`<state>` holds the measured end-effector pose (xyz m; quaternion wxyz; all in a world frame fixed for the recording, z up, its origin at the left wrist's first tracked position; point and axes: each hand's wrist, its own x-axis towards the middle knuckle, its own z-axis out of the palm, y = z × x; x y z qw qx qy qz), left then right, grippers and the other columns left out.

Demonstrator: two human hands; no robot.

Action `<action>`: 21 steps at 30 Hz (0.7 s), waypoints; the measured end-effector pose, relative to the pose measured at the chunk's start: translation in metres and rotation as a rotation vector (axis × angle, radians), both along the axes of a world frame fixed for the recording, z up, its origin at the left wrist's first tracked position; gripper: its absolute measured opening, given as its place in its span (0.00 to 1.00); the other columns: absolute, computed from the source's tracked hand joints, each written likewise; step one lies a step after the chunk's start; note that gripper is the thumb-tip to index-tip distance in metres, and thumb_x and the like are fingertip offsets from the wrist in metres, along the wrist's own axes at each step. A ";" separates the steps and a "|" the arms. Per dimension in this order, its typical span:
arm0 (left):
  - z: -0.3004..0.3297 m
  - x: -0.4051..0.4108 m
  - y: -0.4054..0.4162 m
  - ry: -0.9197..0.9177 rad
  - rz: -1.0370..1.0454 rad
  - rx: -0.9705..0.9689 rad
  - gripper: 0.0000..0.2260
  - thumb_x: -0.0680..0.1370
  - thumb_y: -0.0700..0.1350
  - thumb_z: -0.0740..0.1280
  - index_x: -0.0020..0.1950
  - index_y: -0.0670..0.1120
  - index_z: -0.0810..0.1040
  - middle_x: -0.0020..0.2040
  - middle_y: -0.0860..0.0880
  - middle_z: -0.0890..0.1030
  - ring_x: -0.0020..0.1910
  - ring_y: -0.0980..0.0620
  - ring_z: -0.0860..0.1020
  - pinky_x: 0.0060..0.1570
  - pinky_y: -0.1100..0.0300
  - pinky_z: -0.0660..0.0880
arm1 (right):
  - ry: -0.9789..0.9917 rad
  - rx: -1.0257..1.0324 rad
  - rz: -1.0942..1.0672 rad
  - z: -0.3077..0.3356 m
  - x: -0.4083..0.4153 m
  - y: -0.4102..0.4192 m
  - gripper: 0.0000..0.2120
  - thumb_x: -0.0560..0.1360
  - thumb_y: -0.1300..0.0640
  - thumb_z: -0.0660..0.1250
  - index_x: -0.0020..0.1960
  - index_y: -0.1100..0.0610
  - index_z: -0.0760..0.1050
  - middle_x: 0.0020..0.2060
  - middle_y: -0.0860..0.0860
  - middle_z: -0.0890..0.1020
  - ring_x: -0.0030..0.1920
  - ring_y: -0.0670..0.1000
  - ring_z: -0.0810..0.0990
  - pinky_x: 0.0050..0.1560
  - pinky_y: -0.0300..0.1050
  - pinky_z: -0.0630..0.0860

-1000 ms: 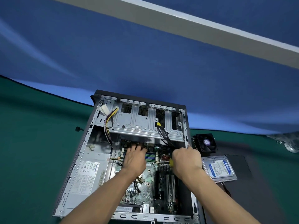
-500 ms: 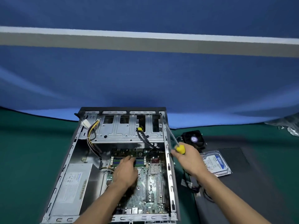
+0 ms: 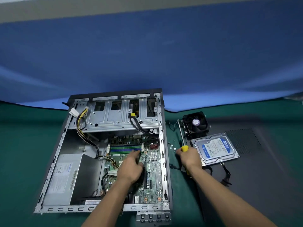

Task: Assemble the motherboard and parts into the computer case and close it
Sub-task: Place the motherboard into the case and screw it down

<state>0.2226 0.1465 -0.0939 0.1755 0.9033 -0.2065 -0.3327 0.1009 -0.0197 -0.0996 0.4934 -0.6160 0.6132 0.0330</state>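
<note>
The open computer case (image 3: 161, 128) lies flat on its side, side panel off. The green motherboard (image 3: 152, 176) sits flat inside at its right. A grey power supply (image 3: 63, 179) fills the near-left corner.

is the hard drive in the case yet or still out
Out: the hard drive lies on the dark panel right of the open computer case.

Green motherboard (image 3: 152, 169) with blue and green slots, silver-grey case (image 3: 105, 118), yellow-handled screwdriver (image 3: 185, 148), blue-and-white labelled hard drive (image 3: 214, 149), black fan (image 3: 196, 123), teal-green table (image 3: 19, 145), blue backdrop (image 3: 147, 54) across the upper frame
</note>
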 end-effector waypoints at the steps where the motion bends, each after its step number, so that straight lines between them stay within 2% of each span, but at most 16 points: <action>1: -0.001 0.001 0.001 0.007 -0.006 0.002 0.24 0.78 0.42 0.64 0.74 0.51 0.64 0.77 0.52 0.58 0.71 0.47 0.66 0.70 0.49 0.65 | 0.021 -0.010 0.002 -0.001 0.003 0.000 0.08 0.75 0.54 0.67 0.46 0.60 0.79 0.38 0.56 0.81 0.39 0.56 0.78 0.37 0.44 0.70; 3: -0.001 0.001 0.004 0.018 -0.011 0.001 0.24 0.78 0.42 0.64 0.74 0.51 0.65 0.77 0.53 0.58 0.71 0.47 0.66 0.69 0.49 0.66 | 0.047 -0.030 0.011 -0.003 0.010 0.000 0.08 0.75 0.54 0.68 0.46 0.59 0.79 0.39 0.56 0.81 0.40 0.56 0.78 0.37 0.43 0.69; 6: -0.001 0.002 0.005 0.002 0.001 -0.007 0.23 0.78 0.42 0.64 0.73 0.50 0.67 0.76 0.53 0.60 0.70 0.47 0.67 0.70 0.52 0.64 | 0.054 -0.061 0.064 -0.005 0.017 0.002 0.06 0.76 0.55 0.67 0.46 0.58 0.79 0.41 0.56 0.82 0.43 0.57 0.81 0.39 0.45 0.73; 10: 0.003 0.001 0.004 -0.010 0.025 0.000 0.21 0.78 0.41 0.64 0.71 0.49 0.70 0.75 0.52 0.64 0.68 0.48 0.70 0.68 0.53 0.66 | 0.132 -0.143 0.126 -0.007 0.017 0.008 0.04 0.76 0.55 0.67 0.46 0.56 0.79 0.41 0.55 0.82 0.42 0.56 0.80 0.39 0.41 0.71; 13: 0.006 0.002 0.002 -0.017 0.055 0.001 0.19 0.78 0.41 0.64 0.69 0.49 0.72 0.69 0.49 0.73 0.55 0.48 0.79 0.57 0.52 0.76 | 0.163 -0.189 0.161 -0.010 0.017 0.013 0.04 0.77 0.55 0.67 0.46 0.55 0.78 0.40 0.53 0.82 0.41 0.55 0.80 0.42 0.44 0.76; 15: 0.008 0.003 0.001 -0.026 0.076 -0.003 0.18 0.77 0.41 0.65 0.68 0.48 0.72 0.62 0.48 0.78 0.45 0.50 0.81 0.48 0.54 0.79 | 0.189 -0.224 0.171 -0.011 0.018 0.015 0.05 0.76 0.54 0.67 0.47 0.55 0.78 0.40 0.53 0.82 0.40 0.54 0.79 0.41 0.43 0.74; 16: 0.008 0.003 0.001 -0.036 0.079 -0.003 0.18 0.77 0.41 0.65 0.67 0.48 0.72 0.60 0.48 0.79 0.43 0.50 0.80 0.47 0.55 0.79 | 0.197 -0.236 0.172 -0.011 0.018 0.015 0.05 0.76 0.53 0.68 0.46 0.55 0.78 0.39 0.52 0.81 0.39 0.53 0.78 0.39 0.42 0.73; 19: 0.009 0.002 0.000 -0.056 0.076 -0.006 0.16 0.77 0.41 0.65 0.65 0.48 0.74 0.59 0.48 0.80 0.43 0.51 0.79 0.48 0.55 0.79 | 0.194 -0.226 0.164 -0.012 0.019 0.015 0.06 0.75 0.51 0.68 0.43 0.53 0.76 0.34 0.49 0.77 0.37 0.52 0.76 0.36 0.40 0.68; 21: 0.010 0.003 -0.001 -0.061 0.073 -0.003 0.15 0.77 0.41 0.65 0.64 0.48 0.75 0.61 0.49 0.79 0.46 0.50 0.79 0.51 0.53 0.79 | 0.157 -0.204 0.133 -0.014 0.020 0.013 0.07 0.75 0.52 0.69 0.42 0.53 0.74 0.34 0.50 0.77 0.37 0.53 0.76 0.35 0.40 0.66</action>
